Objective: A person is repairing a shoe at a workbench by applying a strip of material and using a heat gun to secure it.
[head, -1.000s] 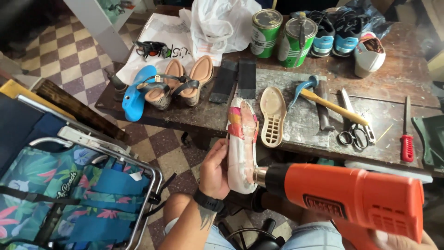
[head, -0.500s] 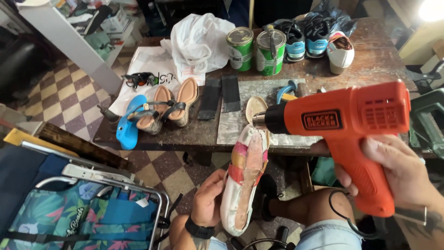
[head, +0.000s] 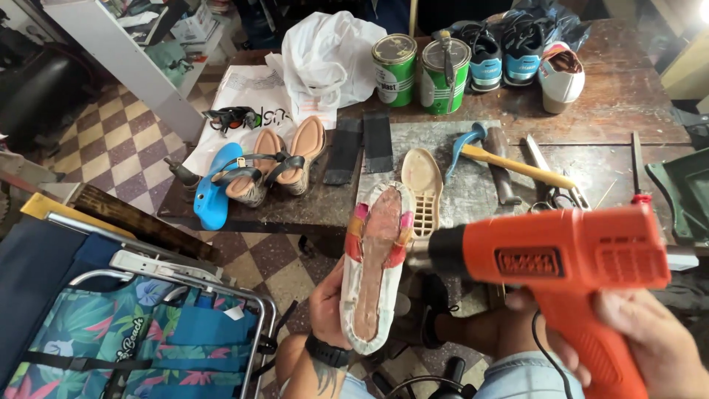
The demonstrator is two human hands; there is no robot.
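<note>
My left hand point(head: 330, 304) holds a shoe point(head: 373, 266) turned bottom up, its bare white underside with a brownish glued strip facing me and a pink and yellow upper at the toe. My right hand point(head: 650, 340) grips the handle of an orange heat gun point(head: 561, 258). The gun's black nozzle points left at the shoe's forepart, close to it. A separate beige rubber sole point(head: 422, 188) lies on the wooden workbench point(head: 628, 103) just beyond the shoe's toe.
On the bench lie a hammer point(head: 509, 162), scissors point(head: 554, 188), a red-handled screwdriver point(head: 636, 174), two dark strips point(head: 362, 144), two green cans point(head: 417, 66), sandals point(head: 277, 159), a blue insole point(head: 214, 188), sneakers point(head: 509, 44) and a white bag point(head: 325, 55). A folded floral beach chair point(head: 125, 332) stands at left.
The heat gun has swung lower and nearer to me, its nozzle now beside the shoe's forepart. The shoe is turned so its underside faces me fully.
</note>
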